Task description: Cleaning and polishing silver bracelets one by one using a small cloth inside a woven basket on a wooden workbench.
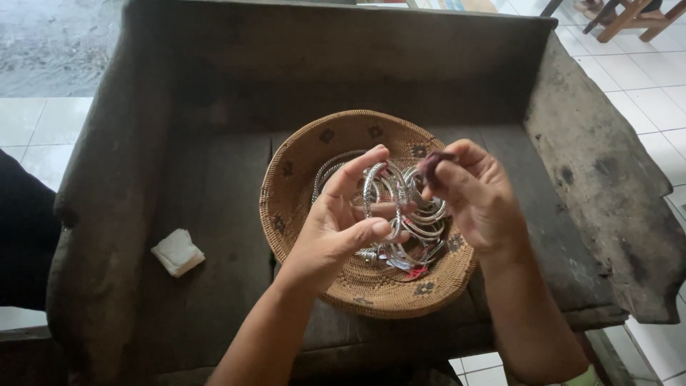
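Note:
A round woven basket [300, 164] rests on a dark wooden bench and holds several silver bangles [429, 221]. My left hand [339, 225] hovers over the basket and pinches one silver bangle [376, 187] between thumb and fingers, holding it upright. To its right, my right hand [479, 196] grips a small dark purplish piece [431, 163] against that bangle's upper right side. The hands hide part of the bangle pile.
The worn wooden bench [214, 207] has raised sides and a high back. A folded white cloth [177, 251] lies on its left part. White floor tiles [647, 86] and wooden furniture legs [629, 18] show at the upper right.

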